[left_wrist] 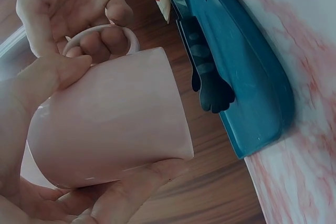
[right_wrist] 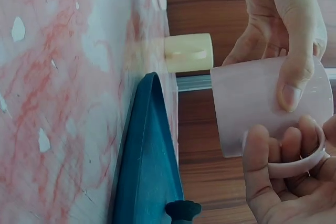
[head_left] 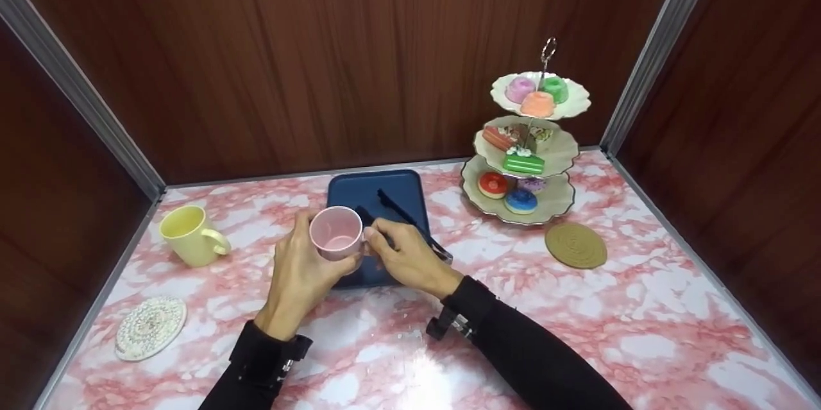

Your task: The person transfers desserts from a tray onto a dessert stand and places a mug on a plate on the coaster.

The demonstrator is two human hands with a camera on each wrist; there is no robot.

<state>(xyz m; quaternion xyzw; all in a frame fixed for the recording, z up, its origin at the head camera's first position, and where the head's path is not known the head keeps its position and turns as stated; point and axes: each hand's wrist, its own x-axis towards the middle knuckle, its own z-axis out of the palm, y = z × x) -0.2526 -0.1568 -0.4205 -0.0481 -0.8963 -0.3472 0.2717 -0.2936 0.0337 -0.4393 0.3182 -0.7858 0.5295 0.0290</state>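
A pink mug (head_left: 336, 230) is held up over the near part of a blue tray (head_left: 375, 180). My left hand (head_left: 303, 267) grips the mug's body, with the thumb on the near side and fingers round the far side. My right hand (head_left: 410, 256) holds the mug by its handle (right_wrist: 302, 167), fingers hooked through the loop. The mug stands upright and its inside looks bare in the head view. Black tongs (left_wrist: 205, 72) with a scalloped, paw-like end lie on the tray, partly hidden behind my right hand in the head view.
A yellow mug (head_left: 195, 240) stands at the left, behind a white beaded coaster (head_left: 151, 328). On the right, a three-tier stand (head_left: 558, 195) carries toy cakes, doughnuts and jellies. A tan round coaster (head_left: 576, 246) lies before it. Wooden panels (head_left: 321, 63) wall the marbled table.
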